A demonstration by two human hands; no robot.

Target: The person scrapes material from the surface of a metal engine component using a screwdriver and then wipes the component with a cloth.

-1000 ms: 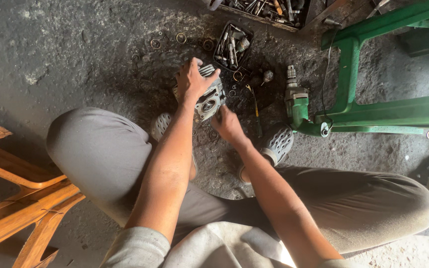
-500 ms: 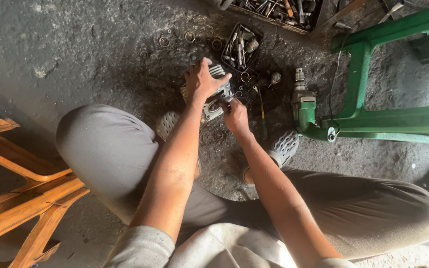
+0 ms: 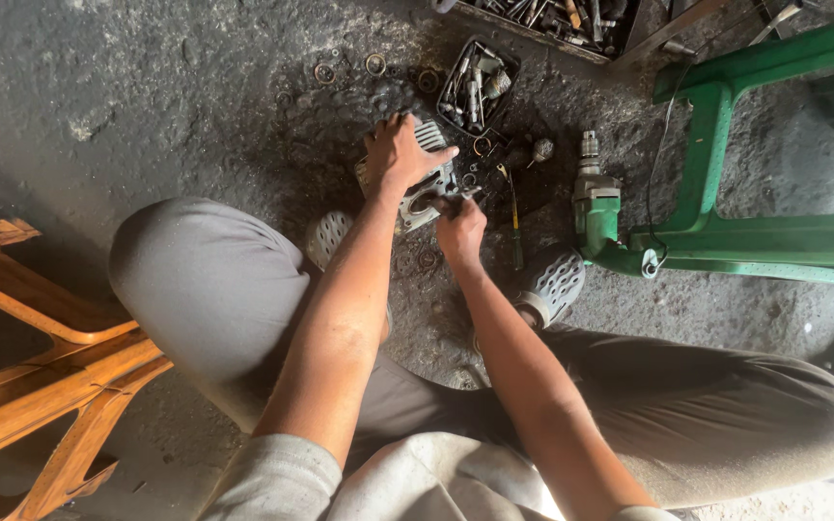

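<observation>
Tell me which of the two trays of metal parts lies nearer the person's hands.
The small black tray just beyond the left hand, beside the finned metal part it grips. The other, larger tray sits farther off at the top edge, partly cut off.

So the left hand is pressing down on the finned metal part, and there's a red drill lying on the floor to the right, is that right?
Not quite: in the head view the drill is green, not red. The left hand does rest on the finned metal part, and the drill lies on the floor to the right.

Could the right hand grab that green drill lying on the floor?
Probably yes: the green drill lies on the floor beside the right hand, nothing between them, though that hand is busy at the finned metal part.
</observation>
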